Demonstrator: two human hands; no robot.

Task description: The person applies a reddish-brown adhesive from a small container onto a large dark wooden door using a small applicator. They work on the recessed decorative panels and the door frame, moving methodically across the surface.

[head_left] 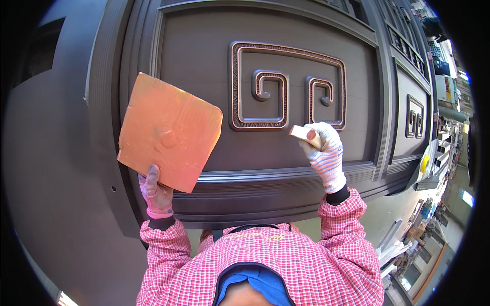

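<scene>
From my remote seat I see the left hand (155,193), in a stained pinkish glove, gripping a flat, roughly square orange board (171,120) by its near edge. The thumb lies over the top face; the other fingers are mostly hidden beneath. I have the board at the left of the scene, tilted, with a roundish mark near its middle and its upper face toward my camera.

The right hand (326,155), in a white knit glove with blue stripes, is closed around a pale cream piece (300,132) with reddish-brown ends. I cannot tell whether it is one folded pad or two parts. It points left, near the right end of a raised squared scroll moulding (234,86) with copper-toned edges; I cannot tell from this angle whether they touch.

That moulding encloses two smaller hooked scrolls (283,97) on a large dark brown panel (199,61) with stepped borders. Farther right I make out a second dark panel (403,107) with a similar ornament. Both red-and-white checked sleeves (343,217) come in from the near side, and crowded workshop shelving (449,137) fills the far right.
</scene>
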